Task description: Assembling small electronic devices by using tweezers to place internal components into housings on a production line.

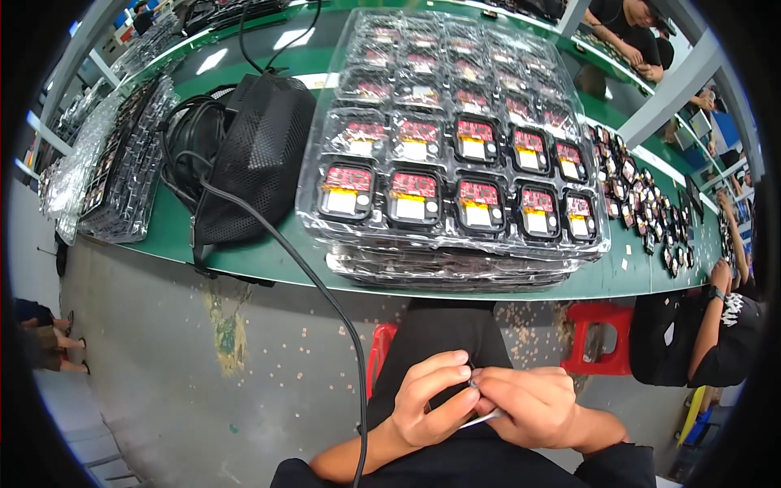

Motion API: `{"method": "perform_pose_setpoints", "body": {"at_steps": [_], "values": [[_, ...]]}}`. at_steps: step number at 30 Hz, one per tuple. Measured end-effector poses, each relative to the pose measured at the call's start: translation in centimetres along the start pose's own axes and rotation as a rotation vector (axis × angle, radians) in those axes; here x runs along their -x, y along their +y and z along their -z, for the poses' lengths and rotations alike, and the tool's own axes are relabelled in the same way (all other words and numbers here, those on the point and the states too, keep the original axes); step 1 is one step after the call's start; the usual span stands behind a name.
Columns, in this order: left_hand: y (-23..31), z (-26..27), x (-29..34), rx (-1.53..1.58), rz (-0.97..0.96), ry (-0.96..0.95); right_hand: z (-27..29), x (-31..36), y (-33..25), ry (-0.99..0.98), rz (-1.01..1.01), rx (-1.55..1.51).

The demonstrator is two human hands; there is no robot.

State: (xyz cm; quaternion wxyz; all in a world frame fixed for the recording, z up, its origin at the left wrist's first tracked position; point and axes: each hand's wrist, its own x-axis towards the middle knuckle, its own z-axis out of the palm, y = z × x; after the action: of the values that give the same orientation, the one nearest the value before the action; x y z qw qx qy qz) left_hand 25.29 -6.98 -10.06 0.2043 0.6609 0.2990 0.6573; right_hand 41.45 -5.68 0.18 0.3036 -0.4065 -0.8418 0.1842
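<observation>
Above my lap, my left hand (pixel 433 400) and my right hand (pixel 530 404) meet fingertip to fingertip, both closed in a pinch. Between them is a small dark thing (pixel 472 381), mostly covered by the fingers, so I cannot make out its kind. A thin white strip (pixel 482 419) sticks out below the fingers, next to my right hand; which hand grips it is hidden. Beyond my knees, a stack of clear plastic trays (pixel 455 240) stands on the green table. Black square housings (pixel 347 192) with red circuit boards fill the top tray's pockets.
A black mesh bag (pixel 252 154) lies on the table (pixel 285 252), its black cable (pixel 313 281) hanging down past my left arm. More stacked trays (pixel 122 163) stand at far left. Loose housings (pixel 651 203) lie at right, near a seated co-worker (pixel 724 325) and a red stool (pixel 598 337).
</observation>
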Motion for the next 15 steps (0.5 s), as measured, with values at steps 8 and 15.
{"method": "perform_pose_setpoints", "body": {"at_steps": [8,15], "values": [[-0.8,-1.6,2.9,0.058,0.118,0.059,4.7,-9.7,-0.4,0.328,0.191,0.394],[-2.5,-4.3,5.6,-0.021,0.23,-0.444,3.1,-18.1,4.8,0.142,0.285,0.57]]}}
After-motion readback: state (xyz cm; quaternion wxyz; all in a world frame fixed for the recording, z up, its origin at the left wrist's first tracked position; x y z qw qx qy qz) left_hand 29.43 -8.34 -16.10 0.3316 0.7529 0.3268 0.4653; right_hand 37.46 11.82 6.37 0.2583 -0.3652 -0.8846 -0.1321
